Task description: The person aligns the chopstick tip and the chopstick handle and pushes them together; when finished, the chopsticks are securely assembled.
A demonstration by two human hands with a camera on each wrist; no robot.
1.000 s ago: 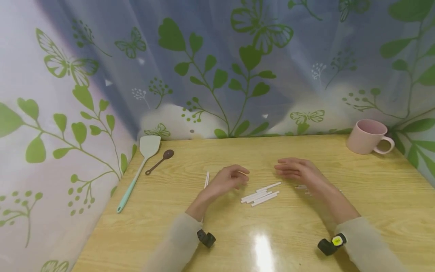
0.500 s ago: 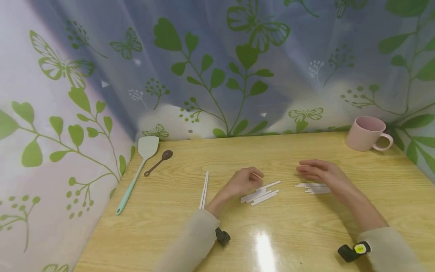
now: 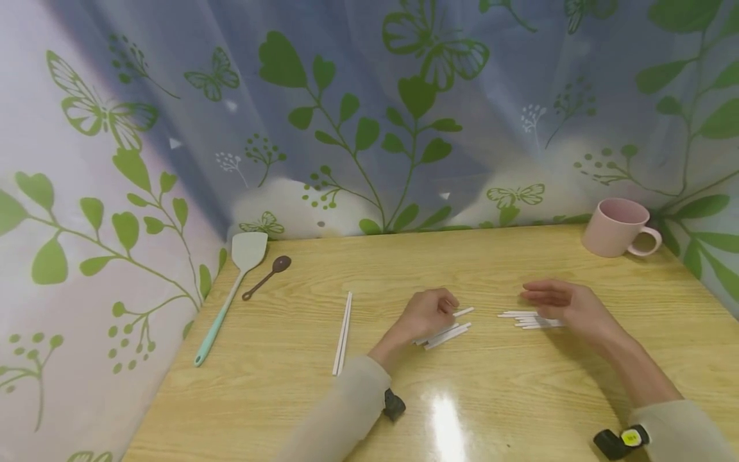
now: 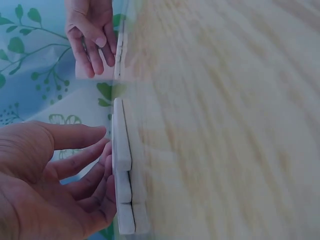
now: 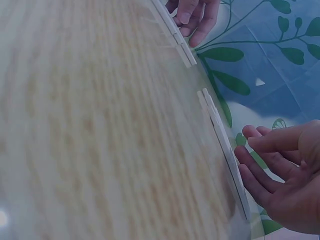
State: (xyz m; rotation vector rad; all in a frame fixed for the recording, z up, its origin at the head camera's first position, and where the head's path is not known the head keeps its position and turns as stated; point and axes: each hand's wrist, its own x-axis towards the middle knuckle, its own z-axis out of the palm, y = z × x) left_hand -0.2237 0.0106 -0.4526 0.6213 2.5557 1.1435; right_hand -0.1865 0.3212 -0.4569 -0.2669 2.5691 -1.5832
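Note:
Several short white sticks [image 3: 449,337] lie in a loose pile at mid-table. My left hand [image 3: 426,314] is over the pile's upper left part and hides some of it. In the left wrist view, the fingers of the left hand [image 4: 75,180] are loosely bent beside the white sticks [image 4: 123,145]; whether they touch cannot be told. A second group of thin white sticks [image 3: 528,319] lies to the right, its right end partly covered by my right hand [image 3: 574,308]. The right wrist view shows the right hand [image 5: 287,170] with relaxed fingers close to those sticks [image 5: 225,145], gripping nothing.
Two long white sticks [image 3: 343,333] lie side by side left of the left hand. Farther left are a turner [image 3: 249,251] with a mint handle and a brown spoon [image 3: 268,277]. A pink mug [image 3: 615,228] stands at the back right, before a patterned curtain [image 3: 358,115].
My left hand has moved right, off the two long sticks and over the middle pile. My right hand has shifted right, towards the right-hand group, uncovering its left ends.

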